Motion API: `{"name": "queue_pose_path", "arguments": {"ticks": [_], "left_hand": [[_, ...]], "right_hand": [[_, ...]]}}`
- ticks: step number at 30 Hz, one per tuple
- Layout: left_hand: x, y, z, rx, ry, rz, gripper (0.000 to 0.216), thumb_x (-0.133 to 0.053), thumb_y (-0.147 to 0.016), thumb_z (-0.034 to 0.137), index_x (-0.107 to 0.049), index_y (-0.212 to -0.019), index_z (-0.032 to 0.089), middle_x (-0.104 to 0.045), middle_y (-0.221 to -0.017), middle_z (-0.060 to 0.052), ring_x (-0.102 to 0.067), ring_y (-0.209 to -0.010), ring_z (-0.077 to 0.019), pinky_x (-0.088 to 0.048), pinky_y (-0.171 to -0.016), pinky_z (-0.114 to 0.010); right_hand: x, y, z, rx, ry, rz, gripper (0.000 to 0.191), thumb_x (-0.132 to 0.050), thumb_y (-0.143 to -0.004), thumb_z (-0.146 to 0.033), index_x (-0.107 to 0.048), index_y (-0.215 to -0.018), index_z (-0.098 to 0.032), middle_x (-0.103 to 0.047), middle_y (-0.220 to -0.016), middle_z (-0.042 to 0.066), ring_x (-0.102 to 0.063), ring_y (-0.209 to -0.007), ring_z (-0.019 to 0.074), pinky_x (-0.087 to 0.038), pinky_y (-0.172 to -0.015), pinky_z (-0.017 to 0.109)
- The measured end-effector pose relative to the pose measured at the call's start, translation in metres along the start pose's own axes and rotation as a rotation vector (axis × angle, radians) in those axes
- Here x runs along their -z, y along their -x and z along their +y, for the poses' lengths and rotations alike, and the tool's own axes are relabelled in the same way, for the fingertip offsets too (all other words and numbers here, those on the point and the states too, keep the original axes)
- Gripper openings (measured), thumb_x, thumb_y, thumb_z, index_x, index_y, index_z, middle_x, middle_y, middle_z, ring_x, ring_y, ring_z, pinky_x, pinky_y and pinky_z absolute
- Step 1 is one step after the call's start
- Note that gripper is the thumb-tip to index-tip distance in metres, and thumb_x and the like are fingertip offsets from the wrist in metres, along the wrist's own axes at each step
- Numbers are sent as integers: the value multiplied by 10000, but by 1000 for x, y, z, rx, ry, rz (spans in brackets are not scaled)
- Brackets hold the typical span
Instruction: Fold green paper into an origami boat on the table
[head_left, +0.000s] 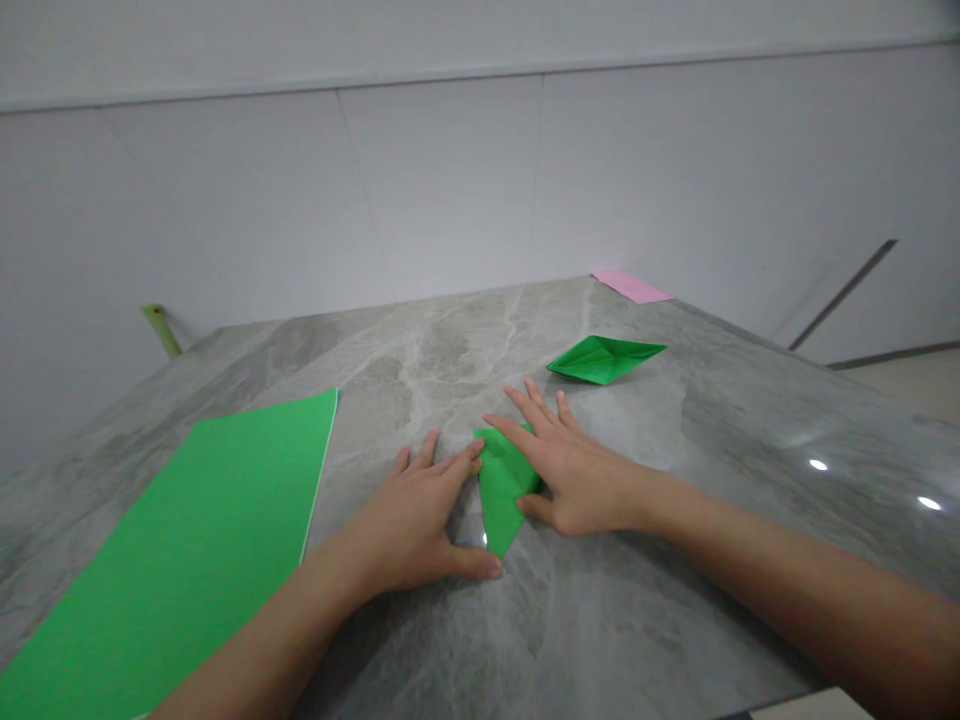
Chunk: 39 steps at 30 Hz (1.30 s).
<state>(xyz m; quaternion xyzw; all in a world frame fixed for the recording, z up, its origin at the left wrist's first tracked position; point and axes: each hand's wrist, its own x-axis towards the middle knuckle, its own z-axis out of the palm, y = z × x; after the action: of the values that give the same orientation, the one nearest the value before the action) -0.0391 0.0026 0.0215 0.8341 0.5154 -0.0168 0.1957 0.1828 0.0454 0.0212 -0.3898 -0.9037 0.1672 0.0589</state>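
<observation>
A small folded green paper piece [501, 490] lies flat on the grey marble table [600, 600], pointed toward me. My left hand [416, 520] rests flat beside its left edge, fingers stretched, forefinger tip and thumb touching the paper. My right hand [566, 465] lies flat over its right part, fingers spread, thumb against the paper's edge. Neither hand grips anything.
A stack of green paper sheets [187, 560] lies at the left. A finished green paper boat [604, 358] sits beyond my right hand. A pink sheet [630, 286] lies at the far table edge by the white wall. A green strip [161, 330] leans at far left.
</observation>
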Motion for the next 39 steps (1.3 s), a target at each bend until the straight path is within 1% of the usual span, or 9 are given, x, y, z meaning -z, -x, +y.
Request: {"name": "queue_pose_path", "arguments": {"ticks": [8, 12, 15, 18, 20, 22, 25, 30, 39], "left_hand": [[-2, 1, 1, 10, -5, 20, 1024, -707, -680, 644, -318, -1515, 198, -247, -1603, -93, -48, -1473, -422, -126, -1157, -664], [-5, 1, -1, -14, 7, 74, 1029, -732, -672, 617, -298, -1514, 215, -300, -1587, -117, -100, -1475, -419, -127, -1144, -687], [-7, 3, -1, -77, -11, 159, 991, -761, -661, 607, -365, -1474, 203, -294, -1583, -154, -177, -1466, -417, -119, -1138, -698], [-8, 6, 1, -222, -58, 261, 710, -781, -692, 556, -579, -1304, 258, -426, -1495, -124, -301, -1419, -390, -91, -1139, -701], [-8, 6, 3, -331, -77, 275, 398, -738, -787, 487, -690, -1138, 306, -562, -1327, -72, -395, -1352, -342, -87, -1149, -682], [-8, 4, 5, -392, -73, 253, 216, -659, -881, 420, -726, -1059, 319, -630, -1159, -45, -475, -1270, -289, -100, -1165, -645], [-7, -2, 4, -411, -42, 191, 220, -606, -916, 433, -731, -1044, 305, -639, -1093, -48, -529, -1204, -259, -104, -1180, -611], [-5, -10, -5, -393, 61, 136, 310, -629, -870, 526, -721, -1090, 328, -558, -1307, -69, -498, -1270, -305, -130, -1164, -633], [-6, -11, -6, -343, 87, 82, 401, -638, -847, 570, -665, -1205, 391, -482, -1459, -45, -408, -1371, -326, -84, -1156, -655]], "right_hand": [[1, 0, 3, 8, -29, 7, 999, -700, -699, -207, -192, -1555, -120, 38, -1617, 252, 181, -1444, 424, 35, -1121, 679], [3, 0, 2, -5, -20, -10, 1008, -695, -700, -210, -173, -1556, -104, 56, -1610, 267, 201, -1440, 413, 43, -1121, 673], [2, -1, 3, -11, -23, -11, 1008, -687, -707, -209, -158, -1558, -101, 61, -1608, 272, 204, -1440, 409, 42, -1121, 672], [0, -1, 3, -6, -37, -11, 1006, -678, -710, -208, -148, -1559, -109, 62, -1608, 269, 197, -1441, 412, 29, -1119, 680], [0, -1, 3, 0, -34, -10, 1003, -670, -709, -201, -146, -1559, -114, 57, -1610, 266, 189, -1443, 413, 16, -1120, 680], [2, -1, 1, -2, -28, -14, 1007, -668, -704, -195, -142, -1559, -111, 49, -1611, 266, 182, -1444, 417, 10, -1122, 679], [5, -1, -1, -23, -30, -30, 1020, -677, -694, -191, -143, -1557, -94, 46, -1607, 277, 174, -1442, 430, 9, -1120, 684], [8, 0, -2, -23, -49, -32, 1022, -699, -697, -212, -153, -1554, -97, 39, -1605, 282, 171, -1444, 434, 2, -1110, 700], [7, -1, 7, -48, -36, -8, 1027, -693, -694, -180, -141, -1557, -109, 39, -1613, 262, 155, -1448, 437, 3, -1116, 694]]}}
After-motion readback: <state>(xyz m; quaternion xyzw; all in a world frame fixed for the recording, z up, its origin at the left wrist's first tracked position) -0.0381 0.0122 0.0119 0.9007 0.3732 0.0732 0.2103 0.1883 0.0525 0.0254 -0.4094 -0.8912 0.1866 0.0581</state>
